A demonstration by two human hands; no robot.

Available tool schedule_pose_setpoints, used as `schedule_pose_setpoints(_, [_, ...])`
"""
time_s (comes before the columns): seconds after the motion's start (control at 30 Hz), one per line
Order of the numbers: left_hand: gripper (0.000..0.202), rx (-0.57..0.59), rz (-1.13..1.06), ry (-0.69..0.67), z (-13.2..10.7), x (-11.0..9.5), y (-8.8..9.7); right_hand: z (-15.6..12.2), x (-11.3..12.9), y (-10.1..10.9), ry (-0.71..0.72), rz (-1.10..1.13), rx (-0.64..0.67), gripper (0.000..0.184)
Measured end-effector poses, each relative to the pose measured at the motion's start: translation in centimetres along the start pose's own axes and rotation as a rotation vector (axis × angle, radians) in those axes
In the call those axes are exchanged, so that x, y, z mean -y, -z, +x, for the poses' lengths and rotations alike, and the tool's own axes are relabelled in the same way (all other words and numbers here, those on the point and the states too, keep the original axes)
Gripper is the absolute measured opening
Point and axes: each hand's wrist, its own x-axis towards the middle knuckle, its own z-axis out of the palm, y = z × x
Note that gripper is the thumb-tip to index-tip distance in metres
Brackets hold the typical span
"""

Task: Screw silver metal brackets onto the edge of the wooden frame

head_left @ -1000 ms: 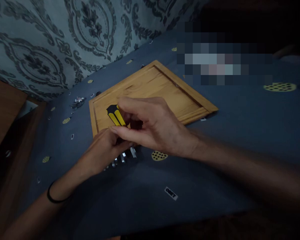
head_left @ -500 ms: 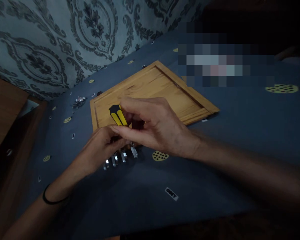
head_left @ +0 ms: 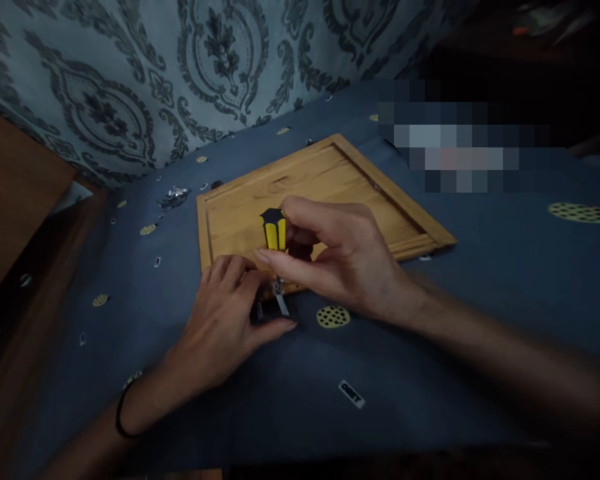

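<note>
With 1 metal piece (head_left: 281, 303) seemingly placed at the 7 o'clock edge of the wooden panel (head_left: 300, 173), a screwdriver (head_left: 275, 232) is held over it, clamped by the right hand (head_left: 355, 257), the left hand's (head_left: 223, 317) thumb and fingers being spread apart, while loose metal parts (head_left: 174, 196) at 9 o'clock appear left unfitted.

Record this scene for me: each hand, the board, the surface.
Right hand: holds yellow-and-black faceted screwdriver, roughly upright
Left hand: thumb and fingers spread beside slim silvery metal piece
Board: brown rectangular wooden panel, raised rim
Surface: dark-blue covering with yellow spotted shapes
Beyond left hand: heap of shiny metal pieces
</note>
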Motion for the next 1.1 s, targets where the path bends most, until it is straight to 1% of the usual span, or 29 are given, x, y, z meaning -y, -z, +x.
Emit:
schedule_pose_setpoints(0.07, [0.049,0.010,-0.012,0.015,0.01,0.05,-0.09,-0.01,0.10,0.00,-0.004,-0.025,0.000,0.032])
schedule_pose_setpoints(0.23, [0.044,0.029,-0.045,0.034,0.00,-0.07,-0.20,-0.10,0.35,-0.04,-0.079,-0.082,0.009,0.034])
schedule_pose_setpoints(0.4, [0.041,0.033,-0.058,0.049,-0.04,-0.10,-0.36,0.02,0.33,-0.02,-0.068,-0.057,0.013,0.037])
schedule_pose_setpoints(0.53, [0.039,0.024,-0.096,0.041,-0.08,0.02,-0.45,0.00,0.26,-0.02,-0.108,-0.072,0.019,0.033])
schedule_pose_setpoints(0.7, [0.039,0.017,-0.134,0.026,0.02,0.13,-0.50,-0.16,0.34,-0.18,-0.138,-0.072,-0.009,0.030])
schedule_pose_setpoints(0.93, [0.039,0.010,-0.135,0.007,0.08,0.19,-0.51,-0.13,0.52,-0.34,-0.195,-0.073,-0.031,0.038])
schedule_pose_setpoints(1.03, [0.040,0.014,-0.130,0.006,0.12,0.16,-0.54,-0.31,0.54,-0.38,-0.255,-0.055,-0.082,0.039])
schedule_pose_setpoints(1.1, [0.038,0.017,-0.129,0.008,0.15,0.12,-0.54,-0.41,0.72,-0.35,-0.290,-0.058,-0.143,0.036])
